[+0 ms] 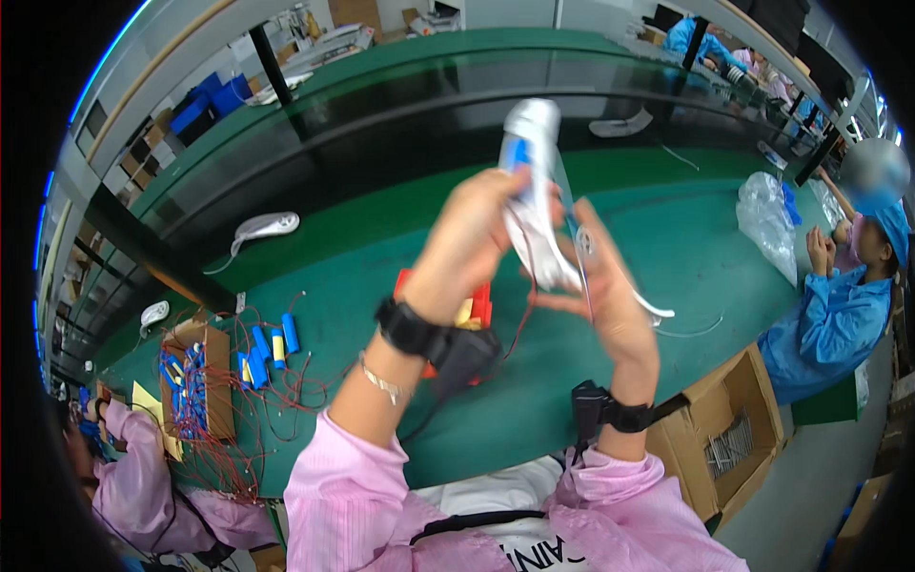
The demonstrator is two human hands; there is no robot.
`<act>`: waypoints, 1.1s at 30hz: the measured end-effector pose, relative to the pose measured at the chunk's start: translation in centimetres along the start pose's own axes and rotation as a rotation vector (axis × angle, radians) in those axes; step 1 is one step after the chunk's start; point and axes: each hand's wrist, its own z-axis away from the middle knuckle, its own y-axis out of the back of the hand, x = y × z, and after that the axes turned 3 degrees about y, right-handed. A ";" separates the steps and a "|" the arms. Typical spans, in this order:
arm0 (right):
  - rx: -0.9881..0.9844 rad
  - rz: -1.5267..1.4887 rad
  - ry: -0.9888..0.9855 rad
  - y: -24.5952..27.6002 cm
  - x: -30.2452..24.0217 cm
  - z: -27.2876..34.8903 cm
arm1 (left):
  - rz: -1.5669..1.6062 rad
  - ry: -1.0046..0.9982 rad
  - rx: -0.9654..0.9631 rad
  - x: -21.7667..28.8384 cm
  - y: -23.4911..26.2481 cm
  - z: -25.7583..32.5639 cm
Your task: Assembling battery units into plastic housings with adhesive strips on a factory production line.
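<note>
My left hand (pixel 479 221) is closed round a long white plastic housing (pixel 534 124), raised and tilted above the bench. A blue cylindrical battery (pixel 520 155) shows inside it, and a thin red wire (pixel 522 324) hangs below. Close against the housing's right side is my right hand (pixel 615 303), thumb and fingers spread apart and blurred. A small white part with a grey oval (pixel 584 244) shows between them; whether this hand grips it is unclear. Past the right wrist a white curved end (pixel 656 311) sticks out. Behind my left wrist a red tray (pixel 484 303) is partly hidden.
Blue batteries (pixel 290 333) with tangled red wires lie left, beside a cardboard box (pixel 219 381) of more. White handsets (pixel 267 226) rest farther back. A carton of metal rods (pixel 729 446) stands right, near a plastic bag (pixel 767 224). Co-workers (pixel 829 319) sit at both sides.
</note>
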 end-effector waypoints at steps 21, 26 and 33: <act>0.292 -0.106 -0.209 1.7 4.5 -1.1 | -1.346 0.212 0.568 10.0 18.9 13.4; 0.312 0.008 -0.249 2.5 5.0 -0.9 | -1.748 0.212 0.905 4.7 22.4 21.0; 0.248 0.145 -0.197 -2.4 4.4 -1.8 | -2.110 -0.126 1.154 0.6 22.6 20.9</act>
